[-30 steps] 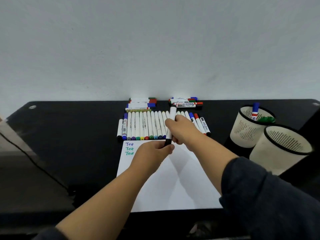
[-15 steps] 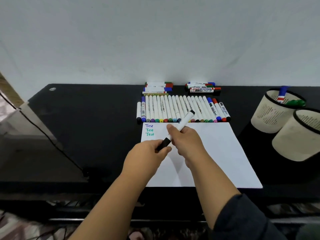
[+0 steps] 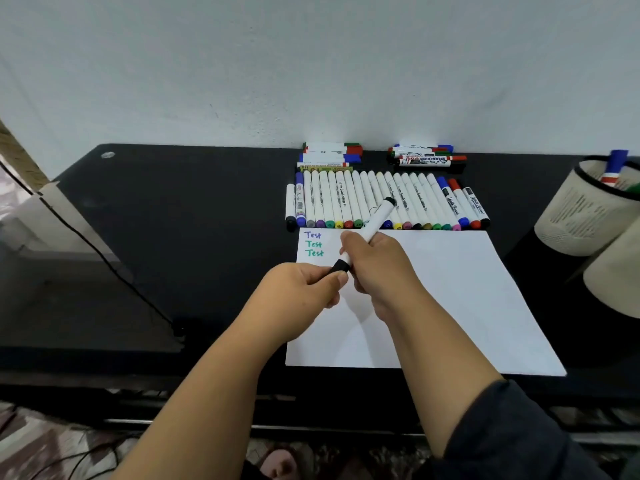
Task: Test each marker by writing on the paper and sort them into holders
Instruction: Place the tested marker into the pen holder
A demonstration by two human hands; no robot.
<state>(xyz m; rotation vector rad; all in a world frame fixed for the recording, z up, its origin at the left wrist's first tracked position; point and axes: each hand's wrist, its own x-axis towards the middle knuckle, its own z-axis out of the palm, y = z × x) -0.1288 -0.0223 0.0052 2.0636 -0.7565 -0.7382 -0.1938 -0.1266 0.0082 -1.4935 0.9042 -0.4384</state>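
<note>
Marker (image 3: 372, 226), white-barrelled, is held mid-frame above the paper (image 3: 450, 289): its barrel gripped by the right hand (image 3: 375, 268), its black cap pinched by the left hand (image 3: 304, 292). Uncapping is judged best done with a straight pull along the barrel.

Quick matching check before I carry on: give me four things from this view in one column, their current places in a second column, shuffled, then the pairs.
Things
1. black-capped marker
2. blue-capped marker
3. "Test" lines
4. row of markers

Places
A. top left corner of the paper
B. standing in the far holder
C. held in both hands
D. lying on the desk behind the paper

Pairs: 1-C, 2-B, 3-A, 4-D
</note>
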